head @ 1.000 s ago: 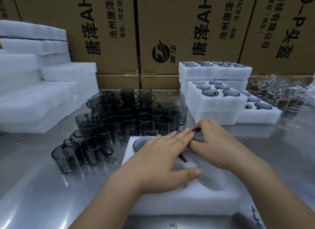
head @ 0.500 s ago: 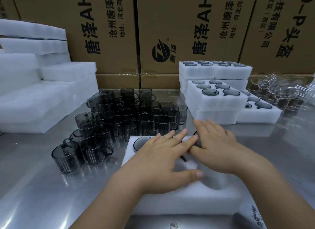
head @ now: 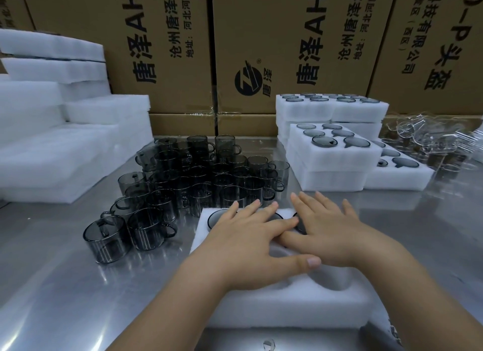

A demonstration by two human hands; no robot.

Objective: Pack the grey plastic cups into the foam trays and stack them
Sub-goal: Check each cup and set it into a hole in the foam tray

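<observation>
A white foam tray (head: 285,306) lies on the steel table in front of me. My left hand (head: 248,246) and my right hand (head: 332,233) lie flat on its far half, fingers straight, pressing on grey cups seated in its holes. One seated cup's rim (head: 213,217) shows left of my left hand; another dark rim (head: 298,220) peeks between the hands. An empty hole (head: 332,280) shows near my right wrist. A crowd of loose grey cups (head: 198,178) stands to the left and behind the tray.
Filled foam trays (head: 332,162) are stacked at the back right, with clear plastic cups (head: 428,141) beyond them. Empty foam blocks (head: 60,131) are piled at the left. Cardboard boxes (head: 261,50) wall off the back.
My right hand has flattened from a curled pinch on a cup to straight fingers pressing down. My left hand has stayed flat on the tray.
</observation>
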